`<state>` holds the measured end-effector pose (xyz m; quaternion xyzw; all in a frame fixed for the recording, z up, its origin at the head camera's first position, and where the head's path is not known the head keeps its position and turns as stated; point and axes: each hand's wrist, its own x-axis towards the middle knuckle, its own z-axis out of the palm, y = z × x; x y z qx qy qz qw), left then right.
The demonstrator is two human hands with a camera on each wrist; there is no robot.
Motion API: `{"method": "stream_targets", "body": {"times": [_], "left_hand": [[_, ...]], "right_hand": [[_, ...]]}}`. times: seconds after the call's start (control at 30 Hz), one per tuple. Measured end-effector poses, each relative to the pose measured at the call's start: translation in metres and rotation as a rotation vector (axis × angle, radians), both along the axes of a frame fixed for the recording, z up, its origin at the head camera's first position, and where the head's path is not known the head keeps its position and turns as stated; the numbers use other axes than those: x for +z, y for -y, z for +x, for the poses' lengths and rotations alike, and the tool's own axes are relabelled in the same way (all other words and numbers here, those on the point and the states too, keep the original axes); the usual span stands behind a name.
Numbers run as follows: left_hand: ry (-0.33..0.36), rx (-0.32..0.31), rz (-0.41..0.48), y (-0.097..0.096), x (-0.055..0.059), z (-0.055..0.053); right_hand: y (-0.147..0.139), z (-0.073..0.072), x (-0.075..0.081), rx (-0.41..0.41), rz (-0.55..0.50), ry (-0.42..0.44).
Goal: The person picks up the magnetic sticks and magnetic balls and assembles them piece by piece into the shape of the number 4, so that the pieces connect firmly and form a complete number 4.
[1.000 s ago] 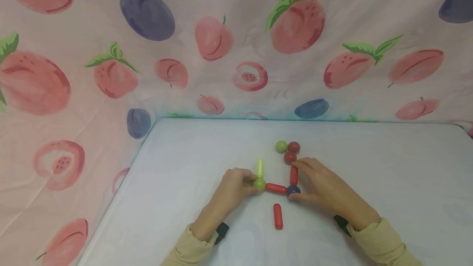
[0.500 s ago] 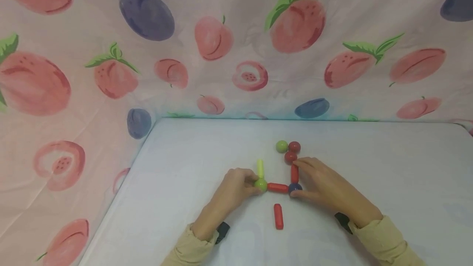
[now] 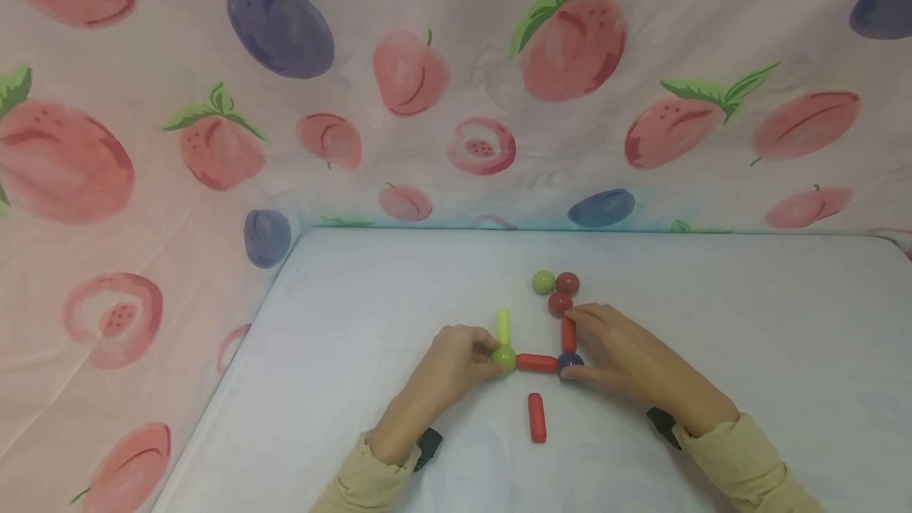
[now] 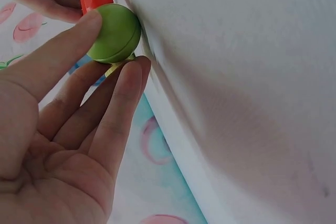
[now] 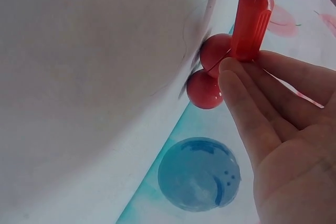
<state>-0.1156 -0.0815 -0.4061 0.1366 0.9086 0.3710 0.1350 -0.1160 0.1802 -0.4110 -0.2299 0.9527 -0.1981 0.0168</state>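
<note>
My left hand [image 3: 456, 359] pinches a green ball [image 4: 116, 34] between thumb and fingers. A yellow-green rod [image 3: 503, 324] extends from this ball toward the back. From its right side a red rod [image 3: 537, 362] reaches a dark blue ball [image 3: 571, 359]. My right hand [image 3: 620, 351] has its thumb on the blue ball and its fingertips at the far end of a second red rod [image 5: 252, 27], which rises from that ball. Ball and rod are thus held between thumb and fingers. The connected pieces form an open-backed U shape.
Beyond the right rod, two red balls [image 3: 568, 283] and a green ball [image 3: 544, 283] sit clustered on the white table [image 3: 748, 323]. A loose red rod [image 3: 537, 418] lies nearer the front, between the forearms. A fruit-print cloth [image 3: 484, 62] hangs behind the table.
The joined balls and rods have shifted slightly right, and the blue ball a little toward the back. Both hands keep their holds.
</note>
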Motion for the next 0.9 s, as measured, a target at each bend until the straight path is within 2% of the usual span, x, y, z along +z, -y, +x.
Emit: {"method": "stream_targets", "body": {"times": [0.6, 0.9], "left_hand": [[0.001, -0.015, 0.011, 0.003, -0.003, 0.000], [0.003, -0.026, 0.040, 0.003, -0.005, -0.001]], "right_hand": [[-0.002, -0.003, 0.000, 0.022, 0.021, -0.029], [0.005, -0.012, 0.012, -0.020, 0.074, -0.077]]}}
